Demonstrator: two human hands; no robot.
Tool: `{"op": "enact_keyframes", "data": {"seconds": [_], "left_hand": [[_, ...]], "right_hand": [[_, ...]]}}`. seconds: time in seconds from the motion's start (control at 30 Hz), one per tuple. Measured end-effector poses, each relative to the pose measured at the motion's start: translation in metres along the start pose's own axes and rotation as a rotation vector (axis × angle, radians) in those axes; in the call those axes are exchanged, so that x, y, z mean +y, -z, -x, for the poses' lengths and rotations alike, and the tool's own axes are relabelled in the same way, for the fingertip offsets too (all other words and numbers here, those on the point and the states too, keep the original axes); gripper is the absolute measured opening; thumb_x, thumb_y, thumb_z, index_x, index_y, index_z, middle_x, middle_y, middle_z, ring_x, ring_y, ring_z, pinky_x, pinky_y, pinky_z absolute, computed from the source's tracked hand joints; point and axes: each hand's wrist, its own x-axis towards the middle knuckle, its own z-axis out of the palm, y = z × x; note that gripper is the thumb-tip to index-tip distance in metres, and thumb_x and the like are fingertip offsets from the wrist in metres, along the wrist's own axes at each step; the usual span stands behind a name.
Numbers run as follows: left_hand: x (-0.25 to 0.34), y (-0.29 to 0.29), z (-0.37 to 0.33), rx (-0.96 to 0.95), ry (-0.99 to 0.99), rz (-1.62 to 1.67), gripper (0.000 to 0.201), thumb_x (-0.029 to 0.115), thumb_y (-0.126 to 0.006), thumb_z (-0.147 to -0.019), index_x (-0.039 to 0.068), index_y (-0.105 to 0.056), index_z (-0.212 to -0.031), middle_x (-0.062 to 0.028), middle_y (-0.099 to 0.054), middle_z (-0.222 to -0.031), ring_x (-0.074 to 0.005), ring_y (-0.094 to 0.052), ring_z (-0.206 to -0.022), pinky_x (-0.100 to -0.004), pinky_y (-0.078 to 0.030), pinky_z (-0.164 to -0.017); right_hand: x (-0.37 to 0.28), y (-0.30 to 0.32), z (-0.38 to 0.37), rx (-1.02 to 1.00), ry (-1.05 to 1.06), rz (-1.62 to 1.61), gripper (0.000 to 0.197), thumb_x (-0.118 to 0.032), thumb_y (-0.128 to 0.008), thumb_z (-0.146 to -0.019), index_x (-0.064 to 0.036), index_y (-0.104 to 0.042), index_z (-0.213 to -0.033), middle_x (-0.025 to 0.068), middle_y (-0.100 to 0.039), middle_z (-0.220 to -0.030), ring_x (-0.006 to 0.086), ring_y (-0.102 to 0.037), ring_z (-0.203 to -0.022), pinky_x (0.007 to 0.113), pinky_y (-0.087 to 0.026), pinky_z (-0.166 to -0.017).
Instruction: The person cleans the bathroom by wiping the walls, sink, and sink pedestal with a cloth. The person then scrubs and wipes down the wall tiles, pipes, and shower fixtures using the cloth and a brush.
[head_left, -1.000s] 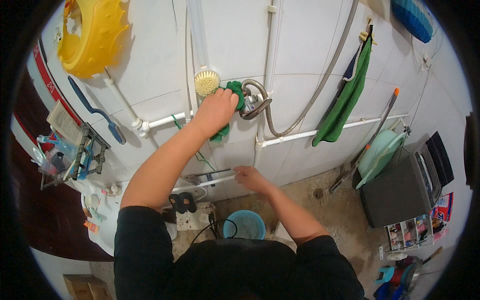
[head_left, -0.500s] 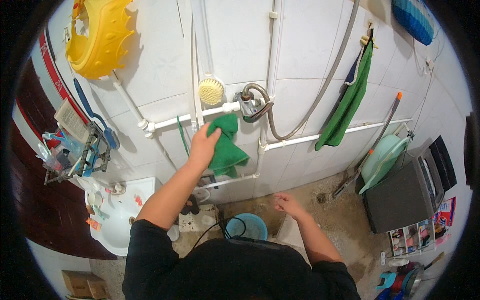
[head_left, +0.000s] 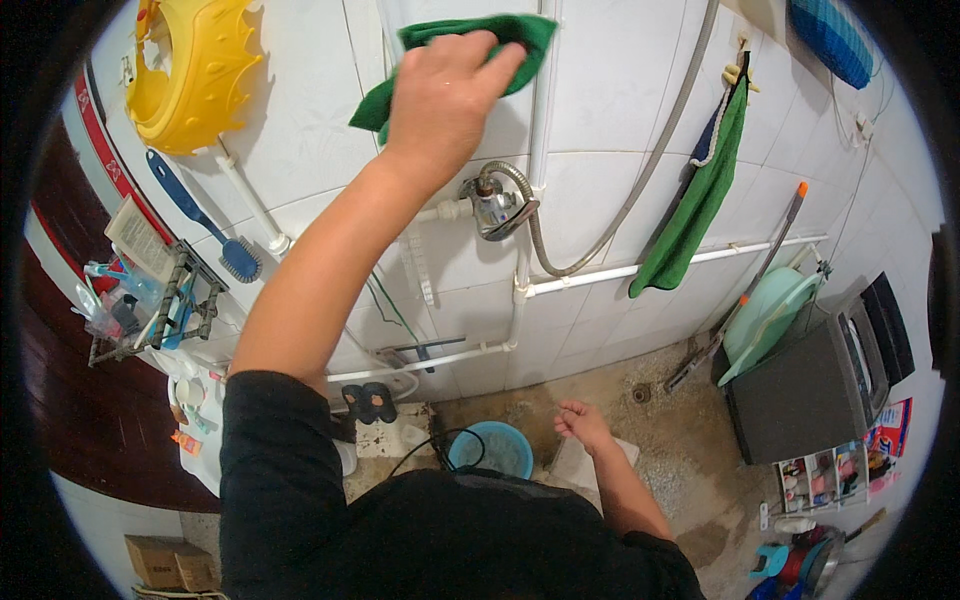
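Observation:
My left hand point(head_left: 440, 105) is pressed against a green cloth point(head_left: 535, 45) high on the white tiled wall, fingers closed over it. The cloth spreads out on both sides of the hand. Just below and to the right is the chrome shower valve point(head_left: 492, 210) with its grey hose point(head_left: 625, 215). The round brush seen earlier is hidden behind my hand and forearm. My right hand point(head_left: 583, 425) hangs low over the floor with loosely curled fingers, and nothing shows in it. Near it, a light blue basin point(head_left: 497, 450) stands on the floor.
White pipes point(head_left: 600, 278) run along the wall. A yellow crown-shaped shower cap point(head_left: 190, 85) and a blue brush point(head_left: 205, 220) hang at left, above the sink point(head_left: 205, 440). Another green towel point(head_left: 690, 205) hangs at right, near a grey washing machine point(head_left: 805, 390).
My left hand has moved up the wall with the green cloth, from below the valve to above it. My right hand has shifted slightly downward. The blue brush has swung to the right.

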Motion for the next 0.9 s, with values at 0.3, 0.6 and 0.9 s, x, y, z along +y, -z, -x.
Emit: {"op": "enact_keyframes", "data": {"seconds": [0.3, 0.6, 0.9], "left_hand": [[-0.009, -0.010, 0.079, -0.644, -0.260, -0.257, 0.044, 0.010, -0.052, -0.074, 0.016, -0.050, -0.118, -0.0008, -0.045, -0.100, -0.0166, -0.044, -0.095, -0.0340, -0.034, -0.079], [-0.019, 0.008, 0.120, -0.770, -0.344, -0.066, 0.032, 0.012, -0.053, -0.074, 0.015, -0.060, -0.105, -0.0014, -0.045, -0.092, -0.0163, -0.044, -0.088, -0.0329, -0.033, -0.073], [0.002, -0.014, 0.103, -0.711, -0.156, -0.156, 0.033, 0.013, -0.053, -0.074, 0.015, -0.059, -0.107, -0.0012, -0.047, -0.096, -0.0157, -0.046, -0.093, -0.0334, -0.033, -0.074]], "right_hand": [[0.027, 0.022, -0.010, 0.036, -0.042, -0.094, 0.031, -0.006, -0.050, -0.087, 0.0023, -0.049, -0.117, 0.0109, -0.062, -0.084, 0.0185, -0.061, -0.067, 0.028, -0.051, -0.063], [0.030, 0.021, -0.009, 0.078, 0.004, -0.099, 0.028, -0.008, -0.051, -0.088, 0.0020, -0.051, -0.114, 0.0088, -0.061, -0.081, 0.0164, -0.060, -0.066, 0.025, -0.050, -0.057], [0.026, 0.025, 0.008, 0.125, -0.043, -0.133, 0.025, -0.009, -0.051, -0.088, 0.0019, -0.053, -0.110, 0.0105, -0.062, -0.081, 0.0174, -0.061, -0.065, 0.025, -0.049, -0.055]]}}
